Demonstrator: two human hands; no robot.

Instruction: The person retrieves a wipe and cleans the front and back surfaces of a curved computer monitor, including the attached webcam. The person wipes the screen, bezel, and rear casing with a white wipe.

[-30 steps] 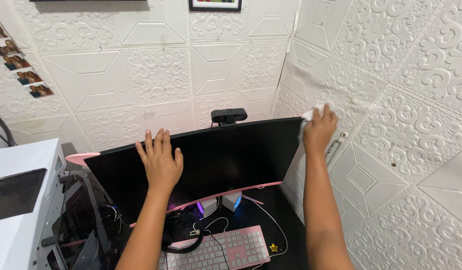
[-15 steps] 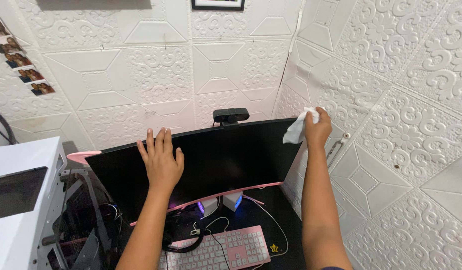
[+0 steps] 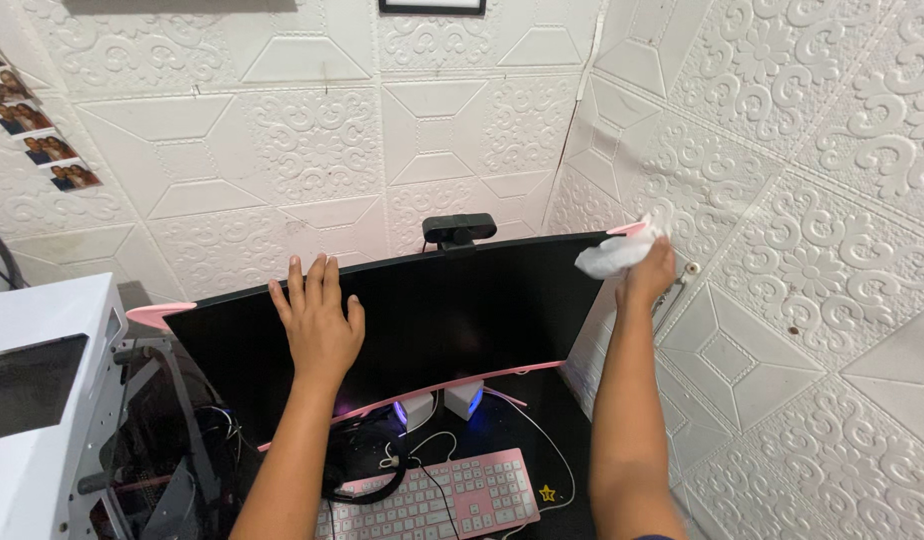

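White cloth (image 3: 614, 254), pinched in the right hand (image 3: 650, 272), has dropped from the wall to the monitor (image 3: 432, 315)'s upper right corner. Left hand (image 3: 319, 325) stays spread flat on the dark screen. A webcam (image 3: 459, 230) sits atop; a pink keyboard (image 3: 432, 505) lies on the tabletop's near edge.

Right hand (image 3: 650, 272) with white cloth (image 3: 614, 253) — lower now, at the monitor's (image 3: 432, 310) top-right corner

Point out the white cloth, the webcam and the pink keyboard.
white cloth (image 3: 610, 257), head view, middle of the bunched part.
webcam (image 3: 459, 229), head view, front of its body.
pink keyboard (image 3: 452, 500), head view, key area.
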